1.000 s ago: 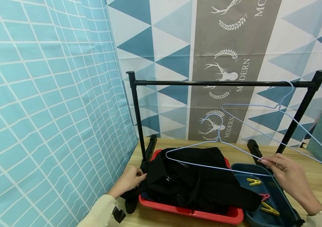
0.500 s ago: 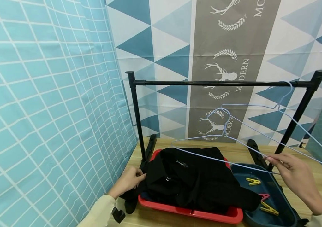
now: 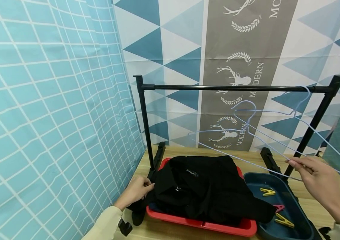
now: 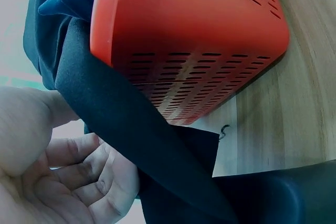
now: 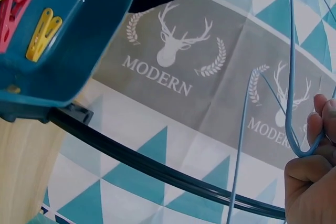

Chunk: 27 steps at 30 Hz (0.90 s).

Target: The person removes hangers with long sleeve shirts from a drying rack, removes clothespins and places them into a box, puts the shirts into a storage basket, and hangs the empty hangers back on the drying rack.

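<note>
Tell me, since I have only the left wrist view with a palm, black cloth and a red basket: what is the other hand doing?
Observer: The right hand pinches a corner of a light blue wire hanger, held in the air.
Operator: Is the rail bare?
Observer: No, a second blue hanger hangs on the black rail.
Operator: Anything beside the red basket?
Observer: A dark blue tray holding yellow and pink pegs.

Teal grid curtain [image 3: 47, 110] left; triangle-and-deer backdrop [image 3: 236, 50] behind; wooden tabletop [image 3: 338, 196].
</note>
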Each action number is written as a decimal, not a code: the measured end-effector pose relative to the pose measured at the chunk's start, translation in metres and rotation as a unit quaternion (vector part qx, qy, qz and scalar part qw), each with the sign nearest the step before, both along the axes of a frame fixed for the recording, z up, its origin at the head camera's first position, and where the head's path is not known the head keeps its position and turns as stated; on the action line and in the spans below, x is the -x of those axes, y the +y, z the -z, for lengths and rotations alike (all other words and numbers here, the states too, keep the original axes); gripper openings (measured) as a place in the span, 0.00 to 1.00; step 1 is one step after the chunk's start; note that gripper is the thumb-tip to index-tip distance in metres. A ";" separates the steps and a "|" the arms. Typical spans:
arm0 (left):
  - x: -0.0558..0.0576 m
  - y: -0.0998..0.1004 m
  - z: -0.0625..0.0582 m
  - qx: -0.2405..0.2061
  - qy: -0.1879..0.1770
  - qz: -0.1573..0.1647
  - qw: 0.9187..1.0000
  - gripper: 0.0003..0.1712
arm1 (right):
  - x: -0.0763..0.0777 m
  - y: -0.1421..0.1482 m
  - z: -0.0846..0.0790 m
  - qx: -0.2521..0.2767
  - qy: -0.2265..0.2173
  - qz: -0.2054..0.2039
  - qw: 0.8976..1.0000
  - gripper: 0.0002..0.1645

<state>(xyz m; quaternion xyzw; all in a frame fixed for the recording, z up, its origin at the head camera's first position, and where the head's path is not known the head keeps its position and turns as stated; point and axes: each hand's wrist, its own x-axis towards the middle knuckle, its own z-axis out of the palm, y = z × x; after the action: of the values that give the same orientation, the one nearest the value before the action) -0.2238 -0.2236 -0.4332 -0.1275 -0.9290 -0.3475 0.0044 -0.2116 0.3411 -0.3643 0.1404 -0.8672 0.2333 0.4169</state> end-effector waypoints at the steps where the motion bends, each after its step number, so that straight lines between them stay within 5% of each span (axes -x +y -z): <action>1: 0.000 0.000 0.000 0.000 0.002 0.000 1.000 0.19 | 0.000 0.001 -0.002 0.000 0.003 0.005 1.000 0.06; 9: -0.001 0.001 0.001 0.005 0.017 -0.003 1.000 0.20 | -0.001 0.011 -0.017 0.004 0.014 0.039 0.999 0.06; 27: -0.001 0.001 0.001 -0.006 -0.008 -0.007 1.000 0.19 | -0.002 0.025 -0.034 0.061 -0.039 0.092 0.993 0.16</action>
<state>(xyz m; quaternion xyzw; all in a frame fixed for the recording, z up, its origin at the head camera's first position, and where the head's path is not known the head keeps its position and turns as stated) -0.2231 -0.2225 -0.4338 -0.1182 -0.9279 -0.3537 0.0000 -0.2097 0.3661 -0.3299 0.0251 -0.8764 0.2514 0.4100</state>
